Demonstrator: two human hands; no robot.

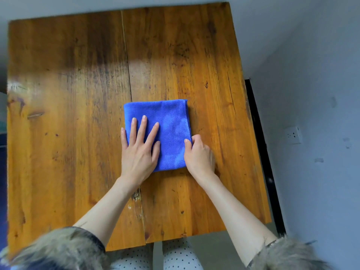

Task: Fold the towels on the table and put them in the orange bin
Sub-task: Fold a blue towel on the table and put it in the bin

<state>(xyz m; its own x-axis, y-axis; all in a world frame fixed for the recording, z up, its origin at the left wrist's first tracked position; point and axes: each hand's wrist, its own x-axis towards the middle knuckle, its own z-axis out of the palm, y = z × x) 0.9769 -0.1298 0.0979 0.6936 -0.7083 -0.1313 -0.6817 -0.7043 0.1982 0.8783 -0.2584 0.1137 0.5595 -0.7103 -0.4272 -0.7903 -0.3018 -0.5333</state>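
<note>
Worn orange-brown plank worktop (78, 114), a seam running down its middle, glare on the left side. Pale grey wall (311, 75) to the right carries a white socket (293, 135).

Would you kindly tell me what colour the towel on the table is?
The towel is solid blue, seen in the head view.

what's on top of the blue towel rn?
The left hand rests flat on the blue towel; the right hand pinches its right edge. Its folded layers cover whatever lies between or beneath them.

Left hand (139, 151) flat, fingers spread, right hand (198, 154) pinching
</note>
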